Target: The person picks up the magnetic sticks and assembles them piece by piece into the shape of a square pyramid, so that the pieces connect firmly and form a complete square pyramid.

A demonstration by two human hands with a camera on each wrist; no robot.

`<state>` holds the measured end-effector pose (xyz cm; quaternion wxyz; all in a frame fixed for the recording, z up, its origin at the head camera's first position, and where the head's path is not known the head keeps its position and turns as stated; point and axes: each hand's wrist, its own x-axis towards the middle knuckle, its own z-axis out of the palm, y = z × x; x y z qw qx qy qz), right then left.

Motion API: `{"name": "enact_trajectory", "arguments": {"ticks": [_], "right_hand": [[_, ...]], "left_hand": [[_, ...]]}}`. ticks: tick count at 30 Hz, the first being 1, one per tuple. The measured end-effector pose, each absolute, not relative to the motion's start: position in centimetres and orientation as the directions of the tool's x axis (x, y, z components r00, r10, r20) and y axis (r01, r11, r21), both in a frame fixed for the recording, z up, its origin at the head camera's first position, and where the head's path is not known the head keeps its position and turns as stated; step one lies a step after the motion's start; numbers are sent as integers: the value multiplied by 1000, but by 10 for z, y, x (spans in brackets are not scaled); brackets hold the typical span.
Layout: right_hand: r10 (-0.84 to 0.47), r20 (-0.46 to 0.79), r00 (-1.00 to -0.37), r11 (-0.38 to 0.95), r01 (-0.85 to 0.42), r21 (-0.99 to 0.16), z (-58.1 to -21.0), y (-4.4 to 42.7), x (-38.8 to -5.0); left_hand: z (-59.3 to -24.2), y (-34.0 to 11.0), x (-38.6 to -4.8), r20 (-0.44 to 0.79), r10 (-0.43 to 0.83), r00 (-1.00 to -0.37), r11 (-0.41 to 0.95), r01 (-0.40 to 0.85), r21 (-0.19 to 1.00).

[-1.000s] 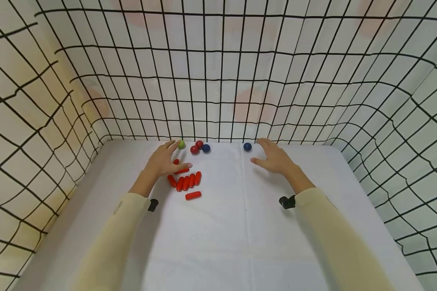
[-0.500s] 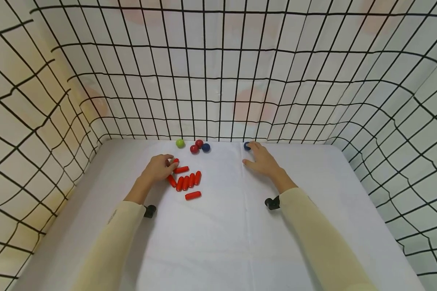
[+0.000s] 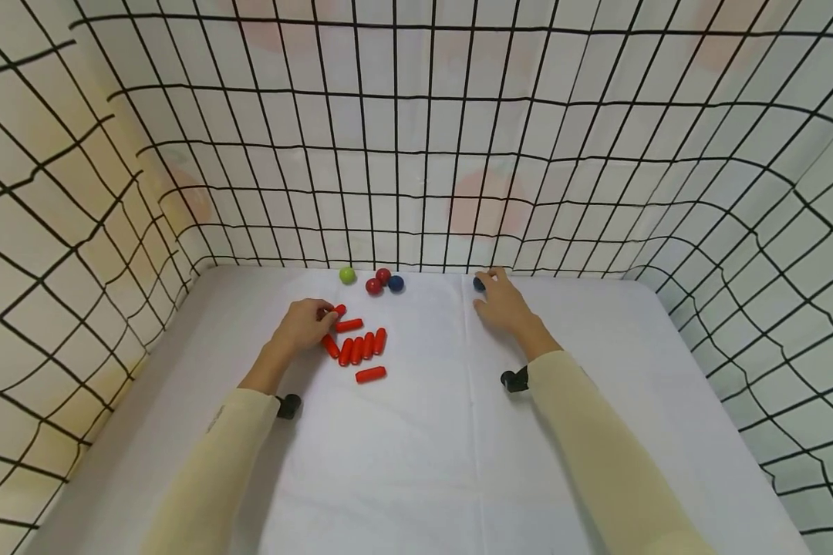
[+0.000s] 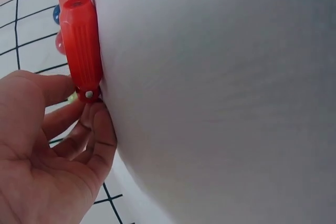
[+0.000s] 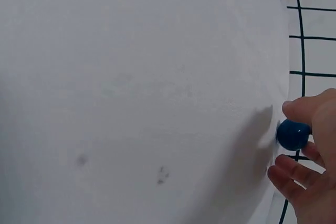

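Note:
My left hand [image 3: 304, 324] pinches the near end of a short red stick [image 3: 340, 310] between thumb and fingers. In the left wrist view, a ridged red stick [image 4: 82, 45] with a small shiny dot at its end hides the thumb tip and part of the grip. Around a blue ball [image 5: 293, 135] at the back of the table, my right hand [image 3: 505, 307] has its fingers spread and loosely bent. The thumb lies on one side of the ball, a little apart from it, and the fingers are on the other side. Fingertips partly cover this ball in the head view.
Several red sticks lie near my left hand, among them a row [image 3: 362, 348] and a single stick [image 3: 371, 375]. Along the back sit a green ball [image 3: 348, 275], two red balls [image 3: 374, 287] and another blue ball [image 3: 396, 284]. Black wire mesh [image 3: 423, 154] rises beyond.
My left hand has drawn back from beside the green ball and closed on a red stick. The right hand has moved left to the blue ball, its fingers now over it.

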<state>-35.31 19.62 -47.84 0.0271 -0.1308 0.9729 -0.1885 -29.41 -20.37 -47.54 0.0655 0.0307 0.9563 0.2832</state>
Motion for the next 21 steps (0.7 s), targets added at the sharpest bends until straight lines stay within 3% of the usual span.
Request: {"name": "enact_trajectory", "arguments": {"ticks": [8, 15, 21], "right_hand": [[-272, 0, -962, 888, -251, -386, -485, 204, -354], [-233, 34, -972, 834, -218, -506, -485, 212, -341], [-214, 68, -975, 796, -214, -566, -489, 221, -323]], "left_hand": [[-478, -206, -292, -107, 82, -991, 817, 6, 576], [-477, -207, -291, -80, 58, -995, 799, -1, 601], [-478, -202, -289, -36, 109, -993, 782, 63, 620]]}}
